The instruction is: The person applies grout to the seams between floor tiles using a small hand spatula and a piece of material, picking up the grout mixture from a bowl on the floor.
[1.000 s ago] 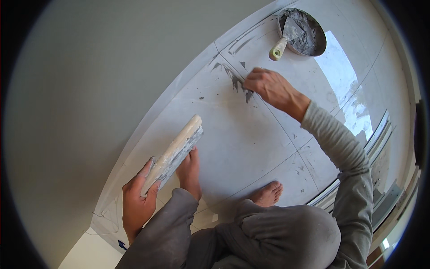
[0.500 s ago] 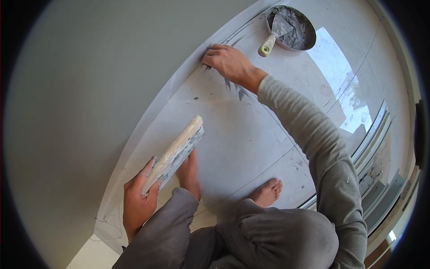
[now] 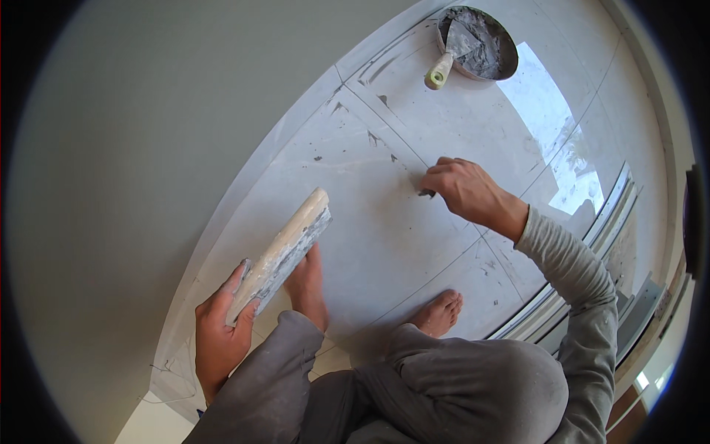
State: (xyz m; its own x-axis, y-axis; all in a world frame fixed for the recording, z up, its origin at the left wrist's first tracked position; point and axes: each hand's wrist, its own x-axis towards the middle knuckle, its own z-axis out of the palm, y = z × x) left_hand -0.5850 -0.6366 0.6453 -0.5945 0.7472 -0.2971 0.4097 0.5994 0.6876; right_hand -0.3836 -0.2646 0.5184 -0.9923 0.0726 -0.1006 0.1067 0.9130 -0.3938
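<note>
The person squats barefoot on a pale tiled floor [image 3: 384, 244] that meets a plain grey wall [image 3: 148, 170] along a curved line running from lower left to upper right. The left hand [image 3: 218, 337] is closed around the lower end of a long float [image 3: 285, 251] smeared with grey paste; the float slants up and to the right, its far end above the left foot [image 3: 307, 285] and close to the wall's base. The right hand [image 3: 462, 189] reaches out over the tile, fingers curled and pinched on a small dark tool [image 3: 427, 193] whose tip touches a thin grout joint [image 3: 384, 133]; how much of the tool lies inside the fist cannot be told. That joint runs diagonally from the wall toward the right foot [image 3: 438, 312], and a second joint crosses it near the hand. Dark grey smears dot the tile by the joints near the wall. Well apart, at the upper edge, a round metal bowl [image 3: 510, 63] of grey paste holds a trowel [image 3: 447, 55] with a pale handle sticking out over its rim. To the right, a bright window reflection lies on the tile, and beyond it the ribbed rails of a sliding door track [image 3: 592, 259] bound the floor. Between the two hands the tile lies bare.
</note>
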